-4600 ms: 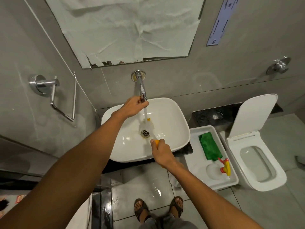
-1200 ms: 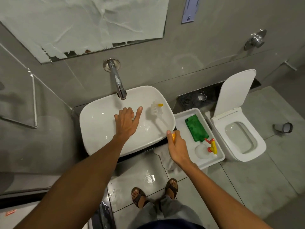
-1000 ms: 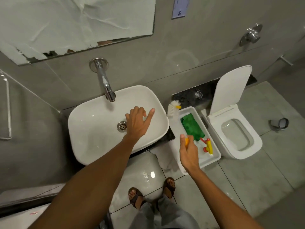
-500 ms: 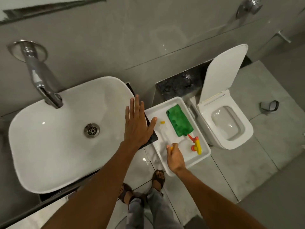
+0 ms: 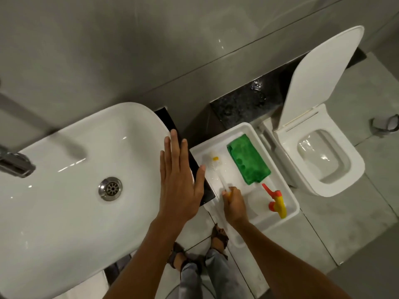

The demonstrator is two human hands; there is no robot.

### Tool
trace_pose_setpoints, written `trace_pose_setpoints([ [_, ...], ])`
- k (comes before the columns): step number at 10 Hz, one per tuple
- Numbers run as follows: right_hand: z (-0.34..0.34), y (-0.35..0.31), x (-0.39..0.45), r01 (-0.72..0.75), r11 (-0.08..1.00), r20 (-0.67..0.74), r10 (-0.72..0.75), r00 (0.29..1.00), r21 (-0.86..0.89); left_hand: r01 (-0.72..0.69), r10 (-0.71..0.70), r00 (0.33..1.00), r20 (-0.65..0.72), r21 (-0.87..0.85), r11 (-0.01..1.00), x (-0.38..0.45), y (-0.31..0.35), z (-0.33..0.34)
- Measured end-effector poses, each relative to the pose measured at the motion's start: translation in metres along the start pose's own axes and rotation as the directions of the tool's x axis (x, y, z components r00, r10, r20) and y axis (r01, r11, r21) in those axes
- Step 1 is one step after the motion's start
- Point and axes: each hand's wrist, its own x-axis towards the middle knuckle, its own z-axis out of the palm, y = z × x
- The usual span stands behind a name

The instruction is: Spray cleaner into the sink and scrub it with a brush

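The white sink [image 5: 64, 212] fills the left side, its metal drain [image 5: 110, 188] near the middle and the tap spout [image 5: 15, 165] at the far left edge. My left hand [image 5: 180, 182] hovers flat and open over the sink's right rim. My right hand [image 5: 234, 205] grips the orange handle end of the brush [image 5: 216, 167], whose white bristle head lies in the white tray [image 5: 289, 203]. The spray bottle [image 5: 275, 201], with its red and yellow trigger head, lies in the tray's near right part.
A green cloth [image 5: 248, 161] lies in the tray's far half. A white toilet [image 5: 323, 152] with raised lid stands right of the tray. A black ledge [image 5: 244, 104] runs along the grey wall. My sandalled feet [image 5: 219, 236] stand on wet tiles below.
My right hand carried the brush out of the sink and lowered it into the tray. My left hand left the tap and moved to the sink's right rim. The view swung right and down.
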Motion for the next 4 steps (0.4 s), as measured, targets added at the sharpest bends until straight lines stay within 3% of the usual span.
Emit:
trace_pose_setpoints([
  [2,0.008,0.001,0.001,-0.016,1.000,-0.054,0.017,0.998,0.011,0.004,-0.003,1.000,0.023,-0.022,1.000,0.001,-0.002,0.002],
  [4,-0.007,-0.011,-0.003,0.093,0.995,-0.191,-0.084,0.978,0.037,-0.003,0.003,1.000,0.005,-0.037,0.999,0.000,0.003,0.001],
])
